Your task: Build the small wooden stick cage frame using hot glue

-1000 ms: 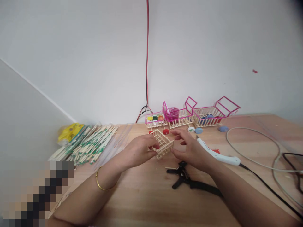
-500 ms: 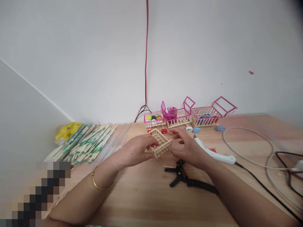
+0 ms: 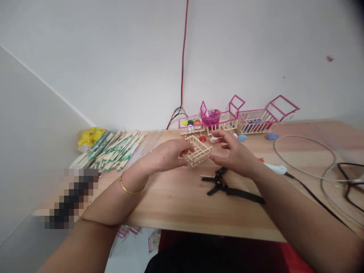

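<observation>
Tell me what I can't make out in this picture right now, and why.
All in the head view:
Left end of the stick basket: covered by the left hand.
Whether the right hand touches the basket: too small to tell.
Front of the white corded tool: behind the right forearm and hand.
Lower left: masked by pixelation.
Print on the green-marked sticks: too small.

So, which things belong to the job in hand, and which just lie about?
Likely job:
small pale wooden basket, in left hand
slim pale wooden sticks
black hinged tool
white curved tool

Seemingly lying about:
round red piece
red-black wall cable
</observation>
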A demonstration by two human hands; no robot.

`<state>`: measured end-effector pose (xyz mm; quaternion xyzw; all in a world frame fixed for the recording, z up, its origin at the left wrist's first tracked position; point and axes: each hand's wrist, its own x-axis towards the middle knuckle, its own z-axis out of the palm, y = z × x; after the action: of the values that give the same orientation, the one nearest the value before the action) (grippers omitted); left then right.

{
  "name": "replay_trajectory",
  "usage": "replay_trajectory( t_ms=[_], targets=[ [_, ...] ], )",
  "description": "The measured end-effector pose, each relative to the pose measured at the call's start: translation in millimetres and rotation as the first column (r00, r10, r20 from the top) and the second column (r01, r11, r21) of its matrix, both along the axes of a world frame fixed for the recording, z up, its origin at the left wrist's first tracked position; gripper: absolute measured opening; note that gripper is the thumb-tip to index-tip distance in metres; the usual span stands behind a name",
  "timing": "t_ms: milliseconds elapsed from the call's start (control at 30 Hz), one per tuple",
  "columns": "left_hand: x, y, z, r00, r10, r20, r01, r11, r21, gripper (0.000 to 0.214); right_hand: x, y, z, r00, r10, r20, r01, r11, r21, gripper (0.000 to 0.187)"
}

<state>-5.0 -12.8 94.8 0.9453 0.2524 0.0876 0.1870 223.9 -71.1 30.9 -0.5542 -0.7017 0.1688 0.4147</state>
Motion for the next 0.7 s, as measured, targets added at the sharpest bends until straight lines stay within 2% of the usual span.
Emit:
replay_trajectory(
  t_ms=[267,500,700],
  targets=[
    [5.5,-3.8,-1.1,1.0,-0.01,-0.004,0.011,0.999,0.034,0.008,-2.1,-1.2,0.9,0.999,0.023,-0.042,-0.019,0.996,0.084,0.052],
    [9.6,-6.8,-4.4,0.997,-0.033,0.065,0.031,0.999,0.031,0.009,-1.6,-1.1,0.5,0.998,-0.018,-0.059,0.015,0.999,-0.036,0.053],
    [7.7,-4.3,-4.7,0.99,-0.076,0.122,0.074,0.997,0.025,0.015,-2.5,-2.8,0.7,0.999,-0.007,-0.049,0.006,1.0,-0.019,0.053]
  ],
)
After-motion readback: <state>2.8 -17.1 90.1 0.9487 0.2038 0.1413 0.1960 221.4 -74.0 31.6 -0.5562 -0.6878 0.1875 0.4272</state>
